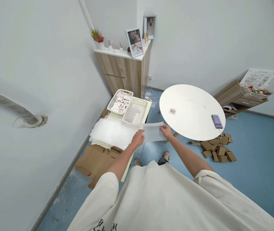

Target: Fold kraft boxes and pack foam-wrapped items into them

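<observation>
Between my two hands stretches a thin translucent white foam sheet (154, 132). My right hand (166, 131) is closed on its right edge, thumb on top. My left hand (138, 138) is closed at its left end, beside a pile of similar white sheets (112, 131) on the low table. Behind the pile stand two white plastic baskets. The left basket (115, 110) holds many small packed items; the nearer basket (145, 113) has clear plastic pieces in it. Flat brown cardboard (97, 162) lies at the table's near end.
A round white table (192, 96) stands to the right, bearing a small nail-tip box (172, 111) and a phone (216, 121). Folded brown boxes (217, 149) lie on the blue floor. A wooden cabinet (122, 69) fills the corner, and a shelf (233, 96) stands far right.
</observation>
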The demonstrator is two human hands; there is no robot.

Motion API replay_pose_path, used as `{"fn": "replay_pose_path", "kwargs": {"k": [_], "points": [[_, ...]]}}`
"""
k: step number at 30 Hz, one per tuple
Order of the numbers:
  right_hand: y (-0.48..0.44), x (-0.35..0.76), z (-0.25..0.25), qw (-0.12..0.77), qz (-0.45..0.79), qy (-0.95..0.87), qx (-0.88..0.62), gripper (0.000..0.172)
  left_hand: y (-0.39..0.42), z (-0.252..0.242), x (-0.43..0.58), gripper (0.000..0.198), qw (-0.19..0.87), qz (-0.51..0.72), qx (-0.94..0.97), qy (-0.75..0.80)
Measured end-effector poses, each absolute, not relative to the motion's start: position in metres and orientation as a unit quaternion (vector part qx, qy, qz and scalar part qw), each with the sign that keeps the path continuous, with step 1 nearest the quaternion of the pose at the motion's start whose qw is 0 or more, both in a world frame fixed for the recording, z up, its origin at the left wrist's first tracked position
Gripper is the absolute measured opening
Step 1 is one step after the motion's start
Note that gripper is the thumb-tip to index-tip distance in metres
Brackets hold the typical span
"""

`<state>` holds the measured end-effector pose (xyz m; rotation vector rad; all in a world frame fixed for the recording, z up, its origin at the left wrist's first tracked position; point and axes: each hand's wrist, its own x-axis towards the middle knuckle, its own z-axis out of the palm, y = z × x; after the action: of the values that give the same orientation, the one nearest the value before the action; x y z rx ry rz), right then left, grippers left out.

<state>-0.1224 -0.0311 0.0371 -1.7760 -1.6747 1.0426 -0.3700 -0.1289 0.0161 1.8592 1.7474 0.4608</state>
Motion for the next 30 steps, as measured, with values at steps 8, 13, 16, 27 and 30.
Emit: {"fn": "replay_pose_path", "kwargs": {"k": [8,13,16,27,30], "points": [[0.037,-0.025,0.026,0.206,0.372,-0.592,-0.685,0.032,-0.050,0.012,-0.288,0.060,0.284,0.124,0.708,0.635],[0.099,0.057,0.010,0.163,0.384,-0.580,-0.700,0.037,0.010,-0.009,-0.218,0.065,0.303,0.086,0.702,0.638],[0.143,0.115,0.001,0.130,0.366,-0.596,-0.703,0.037,0.046,-0.022,-0.169,0.062,0.310,0.063,0.701,0.639],[0.268,0.251,-0.013,0.035,0.333,-0.622,-0.708,0.049,0.127,-0.047,-0.038,0.040,0.347,-0.065,0.665,0.658],[0.292,0.258,-0.009,0.039,0.308,-0.651,-0.692,0.048,0.140,-0.049,-0.022,0.044,0.364,-0.059,0.661,0.653]]}}
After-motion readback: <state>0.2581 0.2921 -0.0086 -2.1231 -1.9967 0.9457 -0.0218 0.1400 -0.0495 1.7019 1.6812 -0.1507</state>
